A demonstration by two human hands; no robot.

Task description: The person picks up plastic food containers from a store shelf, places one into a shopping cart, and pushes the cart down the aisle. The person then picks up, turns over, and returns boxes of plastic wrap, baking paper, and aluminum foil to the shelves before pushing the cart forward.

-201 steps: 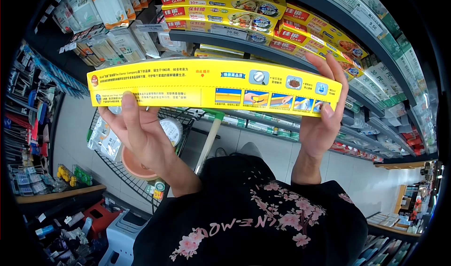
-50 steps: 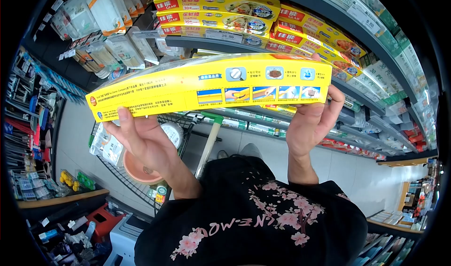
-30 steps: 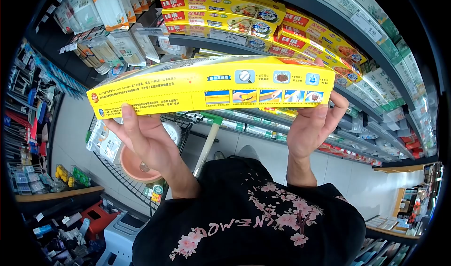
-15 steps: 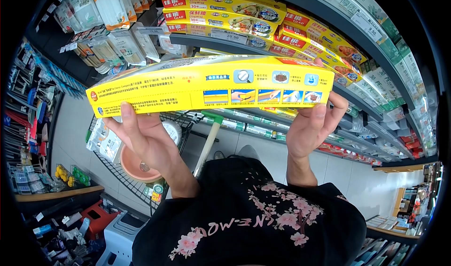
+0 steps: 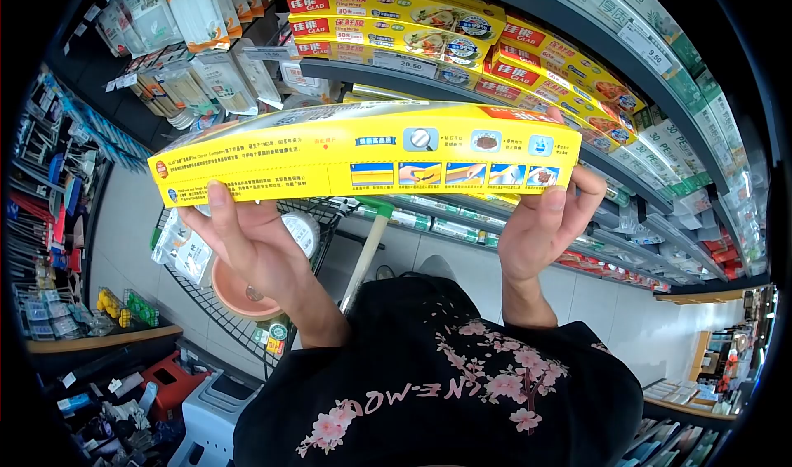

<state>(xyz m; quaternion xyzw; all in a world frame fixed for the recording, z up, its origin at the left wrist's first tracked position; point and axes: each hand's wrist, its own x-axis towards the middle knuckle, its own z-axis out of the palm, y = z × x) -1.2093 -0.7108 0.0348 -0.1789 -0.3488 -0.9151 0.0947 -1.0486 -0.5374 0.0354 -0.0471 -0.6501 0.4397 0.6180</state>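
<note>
A long yellow cling wrap box stretches level in front of me, its side with printed text and small pictures facing me. My left hand grips its left part, the thumb on the lower edge and the other fingers hidden behind. At the other end, my right hand holds the lower right corner, with the thumb on the front and fingers around the end. More yellow cling wrap boxes lie stacked on the shelf beyond.
Below my left hand stands a wire shopping cart with a pink bowl-like container and packaged goods in it. The cart's handle runs near my body. Shelves curve along the front and right; hanging packets are at upper left.
The cling wrap box has shifted slightly left in my hands, and its right end sits a touch lower. Both hands keep their hold.
</note>
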